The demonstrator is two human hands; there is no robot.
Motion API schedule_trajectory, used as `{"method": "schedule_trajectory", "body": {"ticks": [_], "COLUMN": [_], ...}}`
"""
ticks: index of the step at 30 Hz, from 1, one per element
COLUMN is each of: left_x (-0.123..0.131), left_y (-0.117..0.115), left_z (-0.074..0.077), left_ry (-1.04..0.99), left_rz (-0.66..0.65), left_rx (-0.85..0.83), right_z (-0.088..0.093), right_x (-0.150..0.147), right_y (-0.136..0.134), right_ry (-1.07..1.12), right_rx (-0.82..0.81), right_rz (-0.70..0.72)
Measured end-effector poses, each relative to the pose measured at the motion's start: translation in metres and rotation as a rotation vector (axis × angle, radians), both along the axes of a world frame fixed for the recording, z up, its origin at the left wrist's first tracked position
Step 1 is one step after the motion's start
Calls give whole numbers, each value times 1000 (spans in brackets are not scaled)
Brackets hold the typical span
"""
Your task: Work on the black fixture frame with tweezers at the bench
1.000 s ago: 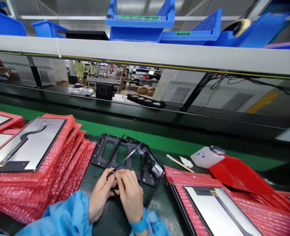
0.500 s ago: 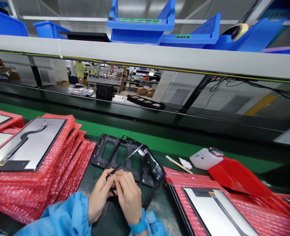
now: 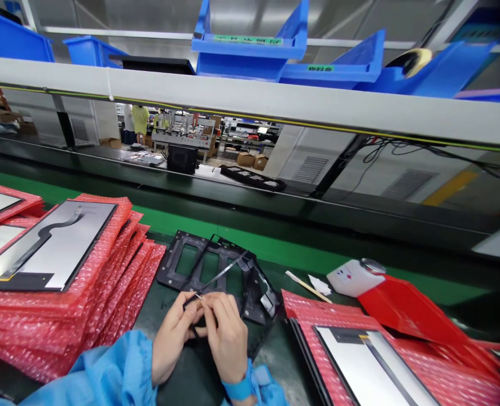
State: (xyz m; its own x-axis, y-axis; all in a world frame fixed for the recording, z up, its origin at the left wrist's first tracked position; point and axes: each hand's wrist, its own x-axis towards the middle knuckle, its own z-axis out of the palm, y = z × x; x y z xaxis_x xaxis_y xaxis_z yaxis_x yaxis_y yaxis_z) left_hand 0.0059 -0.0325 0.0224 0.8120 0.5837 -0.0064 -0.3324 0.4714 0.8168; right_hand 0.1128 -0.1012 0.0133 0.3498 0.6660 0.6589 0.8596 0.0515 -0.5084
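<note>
Both hands [image 3: 201, 332] together, fingers [image 3: 210, 304] pinched.

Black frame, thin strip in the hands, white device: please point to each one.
black frame [image 3: 182, 260], head view, on its left bar.
thin strip [image 3: 222, 275], head view, on its middle.
white device [image 3: 349, 278], head view, on its top face.

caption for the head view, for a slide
Both hands, left and right, pinch a thin strip above a black frame, between red bubble-wrapped panels.

Both hands [image 3: 201, 332] have barely shifted, pinching the thin black strip [image 3: 220, 275]; only the view drifted slightly.
</note>
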Motion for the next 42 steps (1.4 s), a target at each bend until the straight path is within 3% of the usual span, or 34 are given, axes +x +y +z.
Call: {"method": "schedule_trajectory", "body": {"ticks": [17,26,42], "left_x": [0,2,0], "left_y": [0,3,1], "left_z": [-3,1,-2], "left_ry": [24,-73,2], "left_rz": [11,-39,-1], "left_rx": [12,-16,79], "right_z": [-2,1,0], "right_x": [1,6,2], "right_y": [-1,-3,0], "right_ry": [-73,64,62], "right_rx": [-11,6,-20], "right_rz": [51,-7,19]}}
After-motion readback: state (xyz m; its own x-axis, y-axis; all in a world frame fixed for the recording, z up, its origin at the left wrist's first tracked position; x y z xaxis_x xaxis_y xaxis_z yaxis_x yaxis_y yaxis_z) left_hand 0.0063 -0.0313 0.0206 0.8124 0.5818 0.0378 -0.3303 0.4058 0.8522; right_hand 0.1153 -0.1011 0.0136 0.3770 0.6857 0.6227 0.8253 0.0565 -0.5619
